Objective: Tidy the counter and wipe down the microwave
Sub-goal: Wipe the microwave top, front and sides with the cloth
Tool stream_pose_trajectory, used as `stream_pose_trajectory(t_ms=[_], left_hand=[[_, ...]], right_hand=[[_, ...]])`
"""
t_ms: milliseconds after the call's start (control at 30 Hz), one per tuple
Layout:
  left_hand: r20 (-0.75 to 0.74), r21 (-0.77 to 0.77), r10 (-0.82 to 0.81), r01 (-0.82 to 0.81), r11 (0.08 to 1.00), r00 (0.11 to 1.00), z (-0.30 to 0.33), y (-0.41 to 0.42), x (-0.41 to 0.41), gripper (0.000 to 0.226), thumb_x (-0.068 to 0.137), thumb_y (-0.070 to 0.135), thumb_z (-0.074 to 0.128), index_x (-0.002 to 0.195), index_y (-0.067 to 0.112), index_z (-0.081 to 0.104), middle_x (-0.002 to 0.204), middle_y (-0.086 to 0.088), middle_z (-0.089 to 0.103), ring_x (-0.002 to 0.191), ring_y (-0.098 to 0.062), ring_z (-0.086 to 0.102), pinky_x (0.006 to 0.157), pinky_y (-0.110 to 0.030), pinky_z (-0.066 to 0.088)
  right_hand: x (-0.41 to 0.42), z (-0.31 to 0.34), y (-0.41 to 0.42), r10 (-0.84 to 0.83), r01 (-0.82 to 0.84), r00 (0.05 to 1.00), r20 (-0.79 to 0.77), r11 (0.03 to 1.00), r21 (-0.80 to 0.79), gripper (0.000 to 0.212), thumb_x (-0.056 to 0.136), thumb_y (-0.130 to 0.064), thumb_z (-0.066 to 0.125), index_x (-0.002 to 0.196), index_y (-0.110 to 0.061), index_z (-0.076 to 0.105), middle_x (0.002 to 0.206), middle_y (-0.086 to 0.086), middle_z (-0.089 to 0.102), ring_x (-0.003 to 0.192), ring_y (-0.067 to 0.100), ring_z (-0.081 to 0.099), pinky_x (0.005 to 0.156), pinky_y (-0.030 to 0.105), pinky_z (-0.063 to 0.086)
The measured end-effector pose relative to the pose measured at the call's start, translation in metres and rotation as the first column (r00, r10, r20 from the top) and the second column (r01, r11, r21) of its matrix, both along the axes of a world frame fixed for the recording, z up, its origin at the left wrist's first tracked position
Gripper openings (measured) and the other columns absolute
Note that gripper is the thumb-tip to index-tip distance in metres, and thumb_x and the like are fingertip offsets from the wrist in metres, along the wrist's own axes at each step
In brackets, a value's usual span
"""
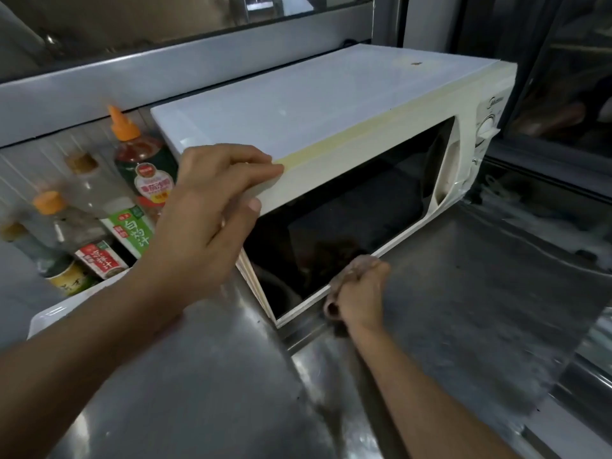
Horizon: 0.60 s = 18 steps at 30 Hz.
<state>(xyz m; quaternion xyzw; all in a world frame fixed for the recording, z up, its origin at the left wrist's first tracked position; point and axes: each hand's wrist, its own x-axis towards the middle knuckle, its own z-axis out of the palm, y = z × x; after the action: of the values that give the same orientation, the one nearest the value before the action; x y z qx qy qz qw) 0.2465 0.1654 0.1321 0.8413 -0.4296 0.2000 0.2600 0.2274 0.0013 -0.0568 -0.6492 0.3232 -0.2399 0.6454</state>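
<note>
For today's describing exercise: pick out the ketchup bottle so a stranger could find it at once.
Start at the white microwave. Left of it bottles stand in a white tray. The ketchup bottle is the one nearest the microwave's back corner, red, with a pointed orange nozzle.

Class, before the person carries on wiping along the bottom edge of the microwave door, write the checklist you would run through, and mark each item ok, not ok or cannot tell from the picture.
1. Microwave steadied: ok, the left hand grips its top left front corner.
2. Cloth in hand: ok, the right hand holds a cloth against the door's lower edge.
3. Door closed: ok, it appears shut.
4. Wiping path ahead free: ok, the steel counter right of the hand is bare.
5. Sauce bottles out of the way: ok, they stand in a white tray left of the microwave.
6. Top wiped: not ok, a small brown spot remains.
</note>
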Motion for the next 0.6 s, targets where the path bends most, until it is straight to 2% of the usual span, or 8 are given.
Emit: stream_pose_trajectory(t_ms=[67, 133, 200, 233, 367, 433, 500, 600], left_hand=[[0.003, -0.058, 0.029, -0.029, 0.998, 1.0, -0.005, 0.009, -0.002, 0.032, 0.089, 0.011, 0.047, 0.118, 0.014, 0.06, 0.121, 0.002, 0.052, 0.12, -0.018, 0.042, 0.101, -0.015, 0.026], [0.008, -0.099, 0.039, -0.038, 0.994, 0.999, -0.009, 0.017, -0.001, 0.032, 0.09, 0.01, 0.046, 0.119, 0.017, 0.058, 0.121, 0.004, 0.053, 0.121, -0.017, 0.044, 0.103, -0.021, 0.028], [0.013, -0.11, 0.025, -0.023, 0.994, 1.0, -0.013, 0.023, 0.0, 0.034, 0.092, 0.009, 0.044, 0.122, 0.019, 0.054, 0.123, 0.007, 0.052, 0.121, -0.011, 0.043, 0.104, -0.026, 0.03], [-0.004, -0.13, 0.013, -0.013, 0.991, 1.0, -0.014, 0.025, 0.0, 0.035, 0.092, 0.008, 0.043, 0.124, 0.021, 0.053, 0.125, 0.009, 0.053, 0.122, -0.008, 0.042, 0.105, -0.026, 0.03], [-0.102, -0.191, -0.036, 0.016, 0.981, 0.994, -0.018, 0.03, 0.002, 0.047, 0.088, -0.001, 0.041, 0.126, 0.023, 0.051, 0.132, 0.007, 0.053, 0.126, -0.007, 0.04, 0.108, -0.023, 0.027], [-0.133, -0.184, -0.047, 0.021, 0.983, 0.99, -0.017, 0.032, 0.003, 0.051, 0.084, -0.004, 0.04, 0.127, 0.022, 0.051, 0.134, 0.004, 0.052, 0.129, -0.011, 0.04, 0.109, -0.024, 0.026], [-0.154, -0.163, -0.06, 0.034, 0.986, 0.986, -0.014, 0.033, 0.004, 0.056, 0.08, -0.006, 0.04, 0.128, 0.02, 0.051, 0.135, 0.003, 0.051, 0.131, -0.015, 0.039, 0.111, -0.025, 0.025], [-0.159, -0.121, -0.079, 0.06, 0.991, 0.984, -0.009, 0.035, 0.005, 0.062, 0.074, -0.008, 0.039, 0.129, 0.017, 0.051, 0.137, 0.002, 0.05, 0.131, -0.018, 0.039, 0.111, -0.027, 0.025]], right_hand=[[0.009, 0.002, -0.022, -0.041, 0.041, 0.999, 0.003, 0.999, 0.004, 0.023, 0.083, 0.008, 0.034, 0.086, -0.015, 0.034, 0.089, 0.028, 0.058, 0.075, 0.038, 0.059, 0.072, 0.052, 0.053], [0.017, 0.0, -0.038, -0.068, 0.068, 0.998, 0.003, 0.997, 0.037, 0.027, 0.08, 0.01, 0.033, 0.081, -0.016, 0.036, 0.072, 0.019, 0.056, 0.06, 0.025, 0.058, 0.06, 0.039, 0.053], [0.019, -0.001, -0.04, -0.102, 0.103, 0.995, -0.006, 0.991, 0.087, 0.026, 0.081, 0.011, 0.034, 0.09, -0.012, 0.04, 0.071, 0.012, 0.053, 0.05, 0.01, 0.053, 0.049, 0.025, 0.048], [0.019, -0.001, -0.036, -0.108, 0.109, 0.994, -0.013, 0.989, 0.102, 0.025, 0.083, 0.011, 0.034, 0.096, -0.009, 0.04, 0.073, 0.012, 0.052, 0.049, 0.008, 0.051, 0.045, 0.022, 0.046], [0.004, 0.001, 0.014, -0.045, 0.048, 0.999, -0.02, 0.99, 0.134, 0.024, 0.091, 0.004, 0.029, 0.098, -0.019, 0.029, 0.083, 0.016, 0.049, 0.047, 0.015, 0.045, 0.035, 0.022, 0.041], [-0.007, 0.003, 0.044, -0.004, 0.008, 0.999, -0.037, 0.995, 0.102, 0.022, 0.092, 0.004, 0.029, 0.098, -0.018, 0.027, 0.091, 0.025, 0.049, 0.045, 0.018, 0.047, 0.036, 0.027, 0.044], [-0.015, 0.005, 0.066, 0.032, -0.028, 0.996, -0.085, 0.998, 0.049, 0.025, 0.092, 0.004, 0.03, 0.096, -0.02, 0.027, 0.102, 0.03, 0.05, 0.051, 0.025, 0.048, 0.041, 0.032, 0.045], [-0.022, 0.009, 0.086, 0.072, -0.082, 0.988, -0.136, 0.994, -0.074, 0.036, 0.091, 0.007, 0.028, 0.084, -0.029, 0.028, 0.088, 0.023, 0.048, 0.051, 0.023, 0.044, 0.04, 0.027, 0.04]])
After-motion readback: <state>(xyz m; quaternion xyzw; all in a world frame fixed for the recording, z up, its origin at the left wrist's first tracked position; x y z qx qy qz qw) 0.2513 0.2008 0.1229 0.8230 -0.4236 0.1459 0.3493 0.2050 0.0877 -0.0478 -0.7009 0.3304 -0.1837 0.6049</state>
